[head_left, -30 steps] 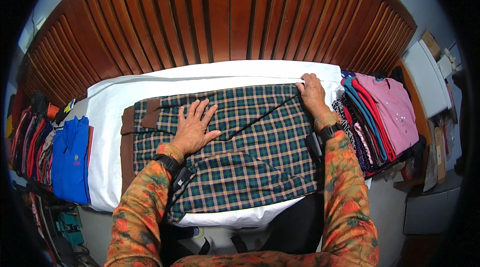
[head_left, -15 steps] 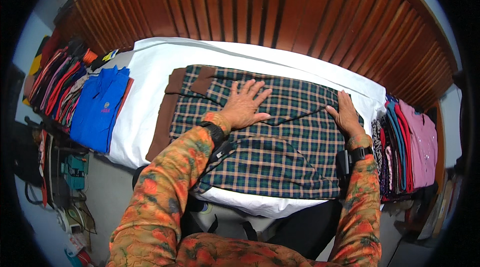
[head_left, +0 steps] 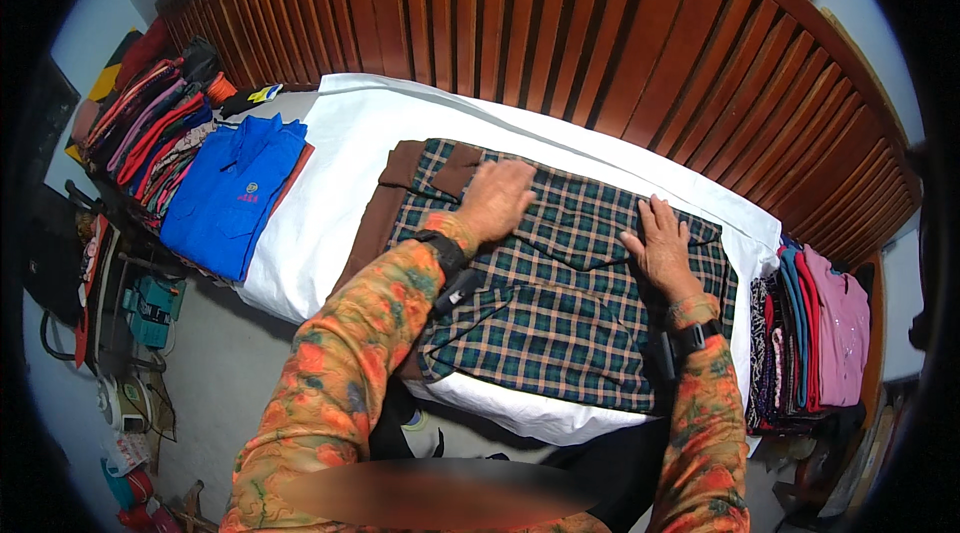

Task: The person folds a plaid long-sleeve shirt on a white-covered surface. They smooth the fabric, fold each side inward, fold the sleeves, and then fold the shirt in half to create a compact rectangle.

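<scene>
A green, navy and tan plaid garment [head_left: 560, 323] with brown parts lies folded in a wide block on a white cloth. Its brown trim [head_left: 378, 218] runs along the left side, and a brown cuff [head_left: 458, 173] lies near the top left. My left hand [head_left: 498, 201] rests on the upper part of the plaid, just right of that cuff; its fingers are blurred. Nearer the right side, my right hand [head_left: 662, 251] lies flat on the fabric with fingers spread and nothing held. Both wrists wear dark bands, and my left forearm covers part of the garment.
The white cloth [head_left: 300, 268] covers the surface beneath. On the left sit a folded blue shirt [head_left: 230, 198] and a stack of folded clothes [head_left: 150, 133]. Another stack, topped with a pink garment [head_left: 836, 323], stands at right. A slatted wooden headboard [head_left: 480, 23] rises behind.
My left hand's fingers, spread before, are now drawn closer and blurred, nearer the cuff. My right hand has moved inward from the garment's right edge. The view has shifted slightly.
</scene>
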Motion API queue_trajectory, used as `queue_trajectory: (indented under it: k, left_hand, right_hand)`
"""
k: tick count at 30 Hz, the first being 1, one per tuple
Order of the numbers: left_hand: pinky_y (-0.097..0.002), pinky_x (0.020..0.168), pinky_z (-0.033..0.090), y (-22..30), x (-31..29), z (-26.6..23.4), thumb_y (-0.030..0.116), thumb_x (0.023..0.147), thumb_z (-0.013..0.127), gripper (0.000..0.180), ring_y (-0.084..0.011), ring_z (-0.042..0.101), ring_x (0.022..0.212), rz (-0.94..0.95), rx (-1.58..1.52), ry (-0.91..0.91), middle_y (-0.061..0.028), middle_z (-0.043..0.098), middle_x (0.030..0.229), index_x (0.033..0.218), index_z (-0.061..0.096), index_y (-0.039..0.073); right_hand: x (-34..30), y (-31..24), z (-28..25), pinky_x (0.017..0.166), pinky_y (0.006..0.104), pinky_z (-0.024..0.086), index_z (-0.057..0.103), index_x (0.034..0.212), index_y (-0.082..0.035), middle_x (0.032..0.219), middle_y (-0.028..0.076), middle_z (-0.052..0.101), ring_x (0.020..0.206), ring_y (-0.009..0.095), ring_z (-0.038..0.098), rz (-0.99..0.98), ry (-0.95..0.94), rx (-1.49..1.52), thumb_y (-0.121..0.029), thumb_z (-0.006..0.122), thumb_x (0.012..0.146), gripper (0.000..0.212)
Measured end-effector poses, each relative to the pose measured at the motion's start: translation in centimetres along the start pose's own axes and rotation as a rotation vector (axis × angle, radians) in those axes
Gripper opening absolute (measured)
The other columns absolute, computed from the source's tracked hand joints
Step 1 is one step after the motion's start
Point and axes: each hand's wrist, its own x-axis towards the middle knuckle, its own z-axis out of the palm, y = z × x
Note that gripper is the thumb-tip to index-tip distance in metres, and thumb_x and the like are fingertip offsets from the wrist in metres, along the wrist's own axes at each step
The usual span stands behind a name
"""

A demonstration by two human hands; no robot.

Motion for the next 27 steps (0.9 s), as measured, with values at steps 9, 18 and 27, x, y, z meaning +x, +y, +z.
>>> queue_trajectory:
  k: [9, 18, 27]
  left_hand:
    - [-0.0663, 0.119, 0.011, -4.1, -2.7, -0.2, 0.06, 0.103, 0.037, 0.071, -0.0335, 0.014, 0.153, -0.206, 0.307, -0.293, -0.009, 0.019, 0.165, 0.159, 0.025, 0.018]
    - [-0.0656, 0.118, 0.014, -2.9, -2.0, -2.1, 0.058, 0.102, 0.043, 0.072, -0.0342, 0.016, 0.152, -0.255, 0.276, -0.369, -0.0109, 0.022, 0.165, 0.158, 0.029, 0.016]
    - [-0.0671, 0.115, 0.019, 2.0, -8.4, -3.2, 0.047, 0.103, 0.049, 0.065, -0.0354, 0.023, 0.148, -0.041, 0.065, -0.277, -0.015, 0.029, 0.158, 0.155, 0.034, 0.01]
  right_hand:
    - [-0.4, 0.8, 2.5, 0.12, 0.0647, 0.006, 0.022, 0.161, -0.021, 0.167, 0.012, 0.016, 0.155, 0.033, 0.011, 0.022, -0.044, 0.025, -0.068, 0.044, 0.097, 0.083]
    - [-0.3, -0.3, 0.7, 0.119, 0.0651, 0.013, 0.026, 0.16, -0.019, 0.165, 0.014, 0.02, 0.153, 0.036, 0.015, 0.051, -0.086, -0.027, -0.063, 0.046, 0.098, 0.079]
    - [-5.0, -6.7, 0.5, 0.121, 0.0605, 0.014, 0.033, 0.157, -0.02, 0.165, 0.014, 0.022, 0.154, 0.035, 0.016, -0.218, -0.16, 0.09, -0.051, 0.047, 0.102, 0.064]
